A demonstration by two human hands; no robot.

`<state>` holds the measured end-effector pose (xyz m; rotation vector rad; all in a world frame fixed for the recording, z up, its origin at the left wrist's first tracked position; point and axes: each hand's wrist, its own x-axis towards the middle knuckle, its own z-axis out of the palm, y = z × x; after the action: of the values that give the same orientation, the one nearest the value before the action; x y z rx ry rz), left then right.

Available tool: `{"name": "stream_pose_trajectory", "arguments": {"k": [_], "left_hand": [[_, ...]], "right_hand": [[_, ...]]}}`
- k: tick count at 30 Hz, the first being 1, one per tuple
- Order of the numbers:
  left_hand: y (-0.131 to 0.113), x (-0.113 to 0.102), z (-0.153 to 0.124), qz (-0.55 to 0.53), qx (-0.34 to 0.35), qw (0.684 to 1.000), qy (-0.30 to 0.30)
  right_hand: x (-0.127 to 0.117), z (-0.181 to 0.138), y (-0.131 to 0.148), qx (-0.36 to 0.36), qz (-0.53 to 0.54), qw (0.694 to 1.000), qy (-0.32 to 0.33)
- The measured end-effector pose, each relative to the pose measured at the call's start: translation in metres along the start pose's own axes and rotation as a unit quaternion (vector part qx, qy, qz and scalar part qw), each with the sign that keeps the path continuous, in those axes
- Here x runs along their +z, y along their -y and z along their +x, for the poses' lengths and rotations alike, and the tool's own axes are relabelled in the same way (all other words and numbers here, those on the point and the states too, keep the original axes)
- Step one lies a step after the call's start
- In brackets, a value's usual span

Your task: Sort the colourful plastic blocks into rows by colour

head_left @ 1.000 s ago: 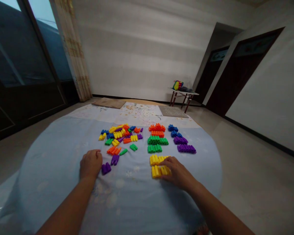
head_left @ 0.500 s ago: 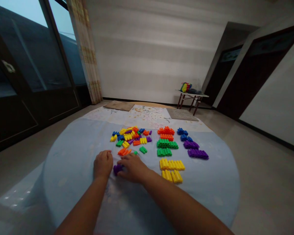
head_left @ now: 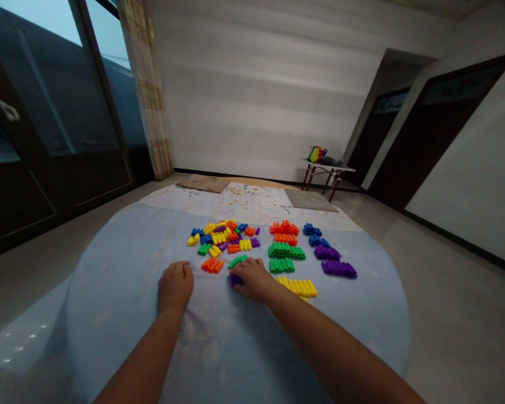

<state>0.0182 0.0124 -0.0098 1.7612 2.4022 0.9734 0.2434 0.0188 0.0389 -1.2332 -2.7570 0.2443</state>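
Observation:
My right hand (head_left: 252,279) lies on the light blue cloth (head_left: 109,280) with its fingers closed over purple blocks (head_left: 234,279) that peek out at its left side. My left hand (head_left: 175,285) rests knuckles-up in a loose fist on the cloth, nothing visible in it, just left of orange blocks (head_left: 212,265). A mixed heap of coloured blocks (head_left: 221,235) lies beyond both hands. To the right are sorted rows: orange (head_left: 284,229), green (head_left: 286,252), yellow (head_left: 298,287), blue (head_left: 313,233) and purple (head_left: 334,261).
The cloth covers a floor mat, with patterned mats (head_left: 244,199) behind it. A small table (head_left: 326,168) with a colourful item stands at the far wall. Dark glass doors (head_left: 46,140) run along the left, dark doorways (head_left: 425,134) on the right.
My right hand left the yellow rows, crossed left to the purple blocks beside my left hand, and has now drawn back rightward with them. My left hand stayed put.

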Motion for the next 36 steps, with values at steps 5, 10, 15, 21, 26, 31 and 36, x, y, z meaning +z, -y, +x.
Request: {"name": "stream_pose_trajectory", "arguments": {"k": [5, 10, 15, 21, 26, 31, 36], "left_hand": [[0.000, -0.001, 0.002, 0.004, 0.003, 1.000, 0.011], [0.007, 0.003, 0.008, 0.004, 0.013, 0.999, 0.032], [0.016, 0.010, 0.014, 0.023, 0.006, 0.999, 0.041], [0.018, 0.012, 0.015, 0.032, 0.013, 0.998, 0.044], [0.025, 0.017, 0.019, 0.048, 0.010, 0.998, 0.041], [0.033, 0.023, 0.022, 0.049, 0.019, 0.997, 0.050], [0.057, 0.041, 0.036, 0.076, 0.013, 0.996, 0.046]], "right_hand": [[0.005, 0.003, -0.004, 0.011, 0.005, 1.000, -0.003], [-0.005, 0.001, -0.002, 0.035, 0.050, 0.996, -0.064], [-0.032, -0.026, -0.039, 0.070, 0.109, 0.979, -0.154], [-0.044, -0.076, -0.115, 0.179, 0.079, 0.972, -0.127], [-0.041, -0.096, -0.144, 0.254, 0.027, 0.965, -0.054], [-0.034, -0.100, -0.146, 0.289, 0.031, 0.955, -0.066], [-0.023, -0.096, -0.140, 0.335, 0.023, 0.938, -0.090]]}}
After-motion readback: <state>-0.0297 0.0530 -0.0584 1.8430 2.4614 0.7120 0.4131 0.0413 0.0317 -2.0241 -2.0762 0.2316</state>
